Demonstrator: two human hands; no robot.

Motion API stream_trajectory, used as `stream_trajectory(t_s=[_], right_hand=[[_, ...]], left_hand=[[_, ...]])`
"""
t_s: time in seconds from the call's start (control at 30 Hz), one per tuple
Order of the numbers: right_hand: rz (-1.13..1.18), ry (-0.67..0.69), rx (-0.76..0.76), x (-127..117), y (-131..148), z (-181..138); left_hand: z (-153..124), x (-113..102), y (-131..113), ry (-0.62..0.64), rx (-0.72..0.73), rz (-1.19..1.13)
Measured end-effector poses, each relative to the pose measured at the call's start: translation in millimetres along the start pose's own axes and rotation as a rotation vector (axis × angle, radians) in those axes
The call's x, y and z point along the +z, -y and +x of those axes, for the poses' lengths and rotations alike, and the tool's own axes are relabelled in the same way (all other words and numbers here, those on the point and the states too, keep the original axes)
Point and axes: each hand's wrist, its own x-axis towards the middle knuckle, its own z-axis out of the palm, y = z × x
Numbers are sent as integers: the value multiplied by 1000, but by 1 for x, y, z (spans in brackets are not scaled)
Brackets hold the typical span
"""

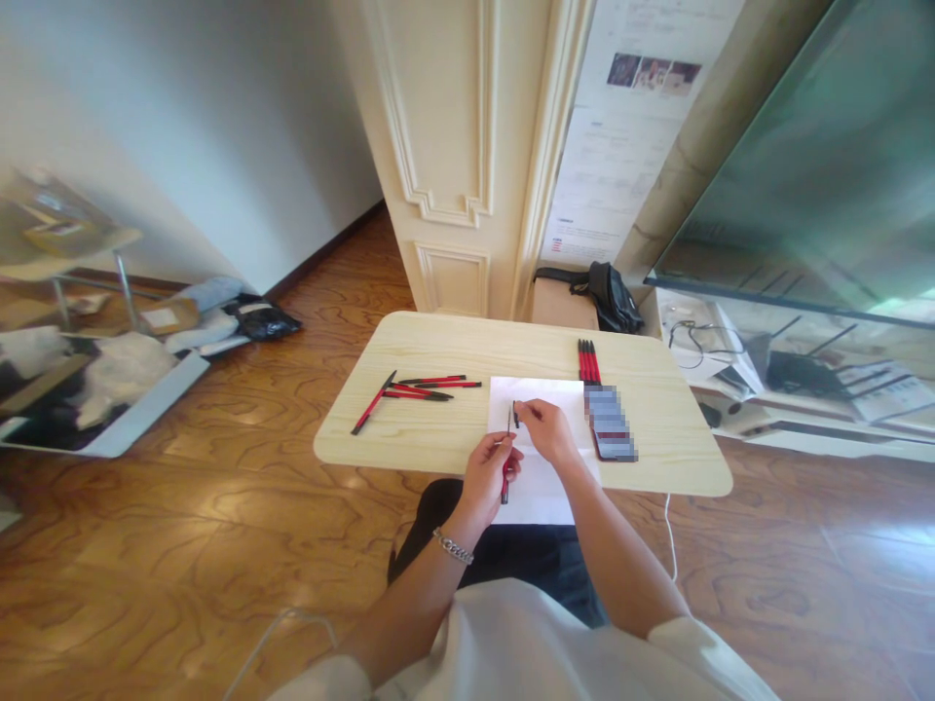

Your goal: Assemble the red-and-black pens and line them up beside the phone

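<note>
The fingers (502,450) of the left hand (483,475) grip a red pen (504,490) above the paper (544,498) on the desk (664,414), while the right hand (549,430) pinches what seems its black cap (516,416) beside the bare tip (509,421), so capping or uncapping appears in hand, calling for careful alignment.

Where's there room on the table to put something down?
The table has bare room right of the phone, out to the table's right edge, and behind the loose pens, up to the back edge. It's crowded around the paper, where the left hand and right hand are, and where the pen row sits behind the phone.
</note>
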Motion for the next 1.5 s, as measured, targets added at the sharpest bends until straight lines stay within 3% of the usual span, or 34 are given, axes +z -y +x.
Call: stream_trajectory(t_s=[0.1, 0.23, 0.37, 0.5, 0.67, 0.83, 1.03, 1.2, 1.33, 1.5], right_hand=[[143, 67, 7, -6, -3, -6], [192, -4, 93, -15, -10, 7], [-81, -6, 147, -19, -16, 24], [-434, 32, 148, -7, -17, 28], [-541, 42, 162, 0, -12, 26], [-273, -17, 88, -14, -8, 11], [208, 183, 37, -16, -13, -20], [380, 22, 200, -27, -21, 0], [54, 8, 195, -37, -26, 25], [-419, 35, 120, -21, -29, 29]], left_hand=[[0, 7, 2, 26, -25, 18], [-2, 11, 7, 45, -42, 56], [-5, 7, 11, 36, -36, 78], [-5, 2, 11, 15, -18, 87], [-3, 2, 8, 4, -8, 86], [-2, 3, 7, 11, 4, 67], [-2, 9, 10, 48, -14, 61], [-7, 13, 16, 64, -48, 99], [-8, 9, 17, 37, -66, 55], [-4, 3, 13, 32, -87, -32]])
